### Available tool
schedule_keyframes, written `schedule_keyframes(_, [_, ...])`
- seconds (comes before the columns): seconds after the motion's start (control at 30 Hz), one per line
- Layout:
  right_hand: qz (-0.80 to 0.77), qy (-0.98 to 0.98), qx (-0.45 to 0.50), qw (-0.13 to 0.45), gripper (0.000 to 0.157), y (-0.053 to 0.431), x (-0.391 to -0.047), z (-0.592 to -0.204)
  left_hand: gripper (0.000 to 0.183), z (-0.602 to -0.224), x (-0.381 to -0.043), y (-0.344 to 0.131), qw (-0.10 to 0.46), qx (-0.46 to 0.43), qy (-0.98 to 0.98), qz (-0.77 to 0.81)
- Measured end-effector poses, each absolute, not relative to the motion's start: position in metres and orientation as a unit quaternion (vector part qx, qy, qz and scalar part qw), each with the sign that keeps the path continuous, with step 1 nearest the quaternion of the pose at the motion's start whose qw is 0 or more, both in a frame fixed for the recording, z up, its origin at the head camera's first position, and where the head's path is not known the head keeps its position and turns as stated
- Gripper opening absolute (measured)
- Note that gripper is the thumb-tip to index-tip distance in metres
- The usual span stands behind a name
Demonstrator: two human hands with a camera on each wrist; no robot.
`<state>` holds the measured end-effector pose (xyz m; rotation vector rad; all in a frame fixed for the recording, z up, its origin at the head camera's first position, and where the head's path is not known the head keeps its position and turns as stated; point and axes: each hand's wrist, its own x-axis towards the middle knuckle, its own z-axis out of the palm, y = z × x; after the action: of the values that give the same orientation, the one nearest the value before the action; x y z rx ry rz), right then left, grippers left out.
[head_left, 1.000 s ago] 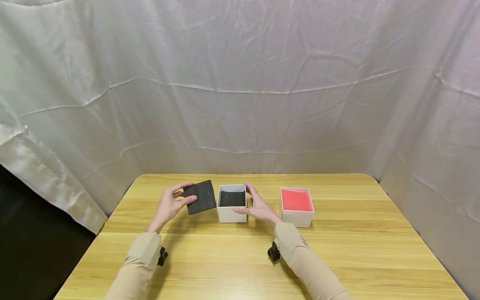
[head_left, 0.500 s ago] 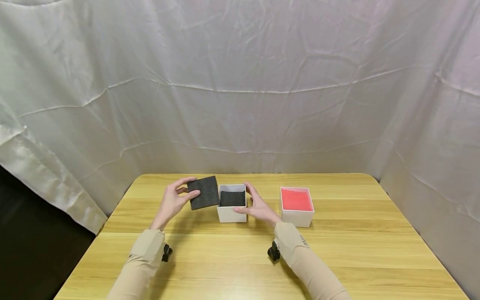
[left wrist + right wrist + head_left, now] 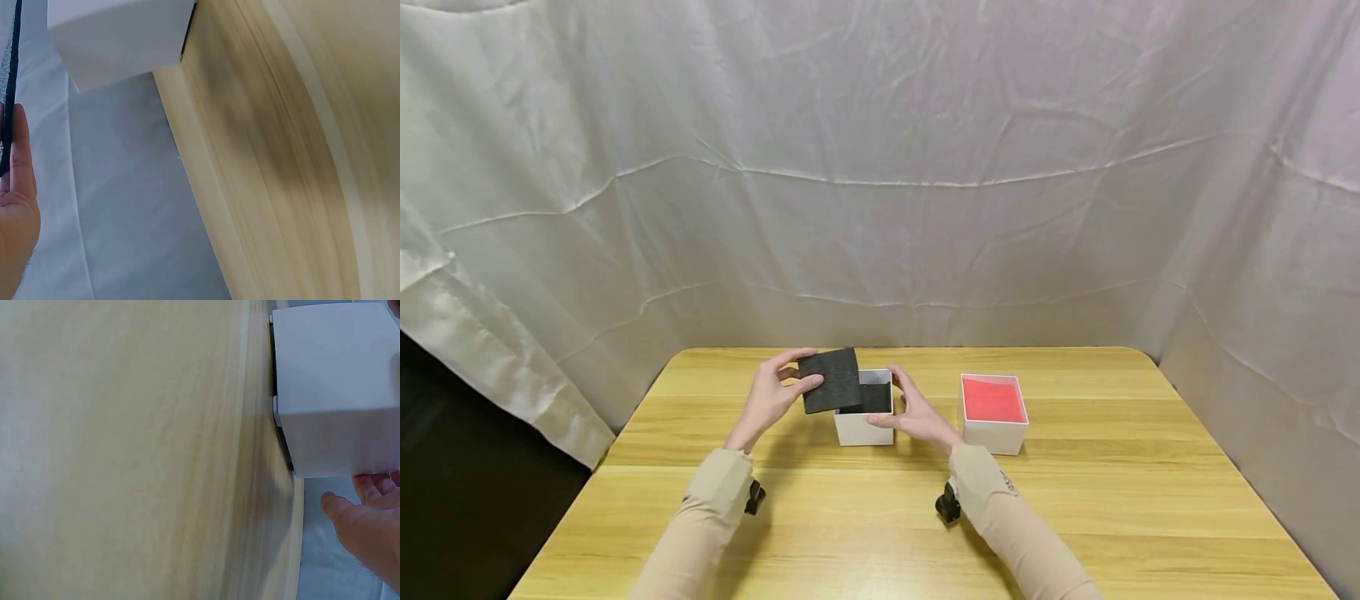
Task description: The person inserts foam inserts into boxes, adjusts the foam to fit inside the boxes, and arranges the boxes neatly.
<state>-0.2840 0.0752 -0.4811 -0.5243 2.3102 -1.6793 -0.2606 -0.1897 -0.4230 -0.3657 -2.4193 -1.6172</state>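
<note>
My left hand (image 3: 767, 396) pinches a thin black square pad, foam-like (image 3: 831, 379), by its left edge, thumb on its face. The pad is held over the left part of a white open-topped box (image 3: 855, 432) and hides that corner. A black lining or piece (image 3: 876, 397) shows inside the box. At the box's right side, my right hand (image 3: 921, 417) grips it, with the thumb at the front rim and fingers at the back. In the left wrist view the pad (image 3: 10, 94) appears edge-on. The right wrist view shows fingers (image 3: 370, 487) against the box (image 3: 337, 381).
To the right stands a second white box (image 3: 996, 437) with a red sheet or pad (image 3: 994, 400) in its top. Both boxes are on a wooden table (image 3: 850, 525) with a grey-white curtain (image 3: 880, 242) behind.
My left hand has carried the black pad to the right and slightly away, from beside the white box to over its left part. The right hand and both boxes stay put.
</note>
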Motion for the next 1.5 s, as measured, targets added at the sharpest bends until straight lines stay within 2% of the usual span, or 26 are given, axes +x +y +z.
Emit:
schedule_keyframes(0.93, [-0.582, 0.779, -0.205, 0.108, 0.097, 0.075, -0.287, -0.481, 0.036, -0.432, -0.276, -0.147, 0.114, -0.169, -0.839, -0.505])
schedule_keyframes(1.5, [-0.576, 0.789, -0.180, 0.115, 0.109, 0.075, -0.285, -0.483, 0.031, -0.435, -0.280, -0.137, 0.103, -0.188, -0.872, -0.439])
